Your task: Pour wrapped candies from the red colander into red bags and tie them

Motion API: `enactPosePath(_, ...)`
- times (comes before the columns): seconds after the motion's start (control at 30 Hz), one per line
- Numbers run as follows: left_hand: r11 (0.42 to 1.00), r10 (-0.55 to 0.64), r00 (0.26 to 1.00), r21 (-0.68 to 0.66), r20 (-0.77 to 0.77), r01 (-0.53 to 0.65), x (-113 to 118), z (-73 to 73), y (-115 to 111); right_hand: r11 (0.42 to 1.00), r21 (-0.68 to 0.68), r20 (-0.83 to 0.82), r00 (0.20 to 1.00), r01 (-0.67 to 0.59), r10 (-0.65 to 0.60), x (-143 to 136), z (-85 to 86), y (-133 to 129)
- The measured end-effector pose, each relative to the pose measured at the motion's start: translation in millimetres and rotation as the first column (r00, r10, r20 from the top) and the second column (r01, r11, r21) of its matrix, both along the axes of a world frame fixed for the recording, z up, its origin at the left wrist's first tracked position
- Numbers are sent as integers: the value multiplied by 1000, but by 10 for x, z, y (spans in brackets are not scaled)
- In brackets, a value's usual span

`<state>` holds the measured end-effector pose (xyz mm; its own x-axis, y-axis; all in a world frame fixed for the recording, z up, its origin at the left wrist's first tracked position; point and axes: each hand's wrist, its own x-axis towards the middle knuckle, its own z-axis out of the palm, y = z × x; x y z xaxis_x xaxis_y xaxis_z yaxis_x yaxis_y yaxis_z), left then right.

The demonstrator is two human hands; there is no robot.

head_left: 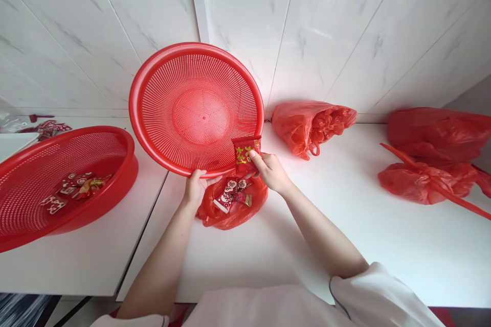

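Observation:
A red perforated plastic basket [204, 112] is tilted up in front of the wall, its inside facing me. My left hand [196, 188] grips the lower rim, thumb on the edge. My right hand [270, 169] pinches a red snack packet [245, 154] with gold lettering, in front of the basket's lower right rim. Whether those fingers also touch the basket I cannot tell. Beneath both hands lies an opened red plastic bag [222, 222] with several small wrapped snacks [227, 199] in it, partly hidden by the basket and hands.
At the left, a second red basket [128, 156] holds several wrapped snacks [79, 186]. A red plastic bag [295, 122] stands by the tiled wall, with more filled red bags [433, 130] at the right. A seam runs between the white tables [345, 250].

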<state>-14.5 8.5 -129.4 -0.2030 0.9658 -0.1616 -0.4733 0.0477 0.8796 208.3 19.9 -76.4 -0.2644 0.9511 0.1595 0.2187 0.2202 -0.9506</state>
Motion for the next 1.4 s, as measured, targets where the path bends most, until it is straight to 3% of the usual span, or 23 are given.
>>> enactPosePath(0.1, 994, -103, 994, 30, 37, 102, -6, -7, -4, 1000, -4, 21, 1000, -9, 9, -5, 15, -7)
enactPosePath(0.5, 993, -117, 993, 11, 17, 117, -20, -44, 8, 1000, -5, 47, 999, 10, -9, 30, -36, 18)
enactPosePath(0.63, 993, -119, 993, 13, 14, 119, -23, -45, 7, 968, -165, -248, 958, -188, 144, -15, -53, 30)
enactPosePath(0.73, 994, -110, 994, 23, 17, 110, -19, -34, 3, 934, -229, -501, 856, -275, 129, -38, -58, 48)
enactPosePath(0.8, 994, -106, 994, 28, 18, 106, -15, -26, -1, 932, -245, -562, 822, -268, 88, -32, -56, 59)
enactPosePath(1.0, 994, -113, 993, 0, 18, 113, -4, -27, -9, 925, -322, -569, 822, -203, -18, 2, -18, 49)
enactPosePath(1.23, 988, -138, 990, -73, 21, 140, -4, -47, -14, 916, -282, -584, 809, -283, 70, 0, 16, 11)
enactPosePath(1.4, 992, -124, 992, -23, -4, 124, 3, -46, -9, 927, -245, -518, 847, -284, 123, -19, -27, 32)
